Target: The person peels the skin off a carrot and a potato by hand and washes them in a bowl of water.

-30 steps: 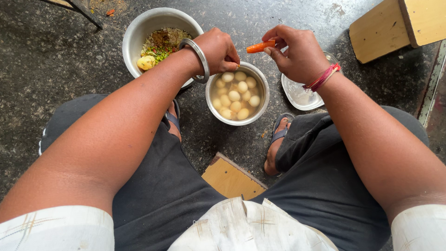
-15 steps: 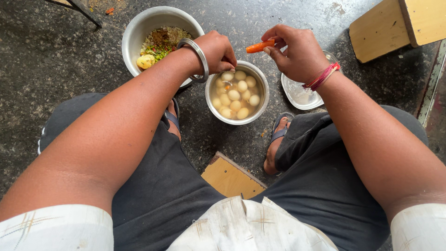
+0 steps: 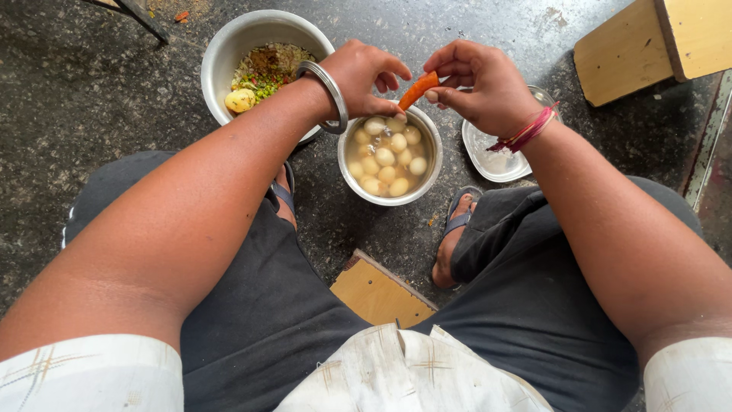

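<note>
Head view: wooden board (image 3: 379, 291) between feet on floor. Steel bowl (image 3: 390, 155), about a dozen peeled pale rounds in water. Right hand (image 3: 488, 90) fingers pinched shut on one carrot (image 3: 418, 90); left hand (image 3: 367, 74) curled, thumb touching carrot tip. Best kept over bowl, grip firm. Beyond: scrap bowl (image 3: 263, 65), small dish (image 3: 499, 152).

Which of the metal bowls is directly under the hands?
The middle bowl, holding pale round pieces in water. The larger bowl holds chopped scraps; the right dish looks empty.

Home floor kitchen: steel bowls (image 3: 252, 34), stone floor (image 3: 76, 99)
</note>
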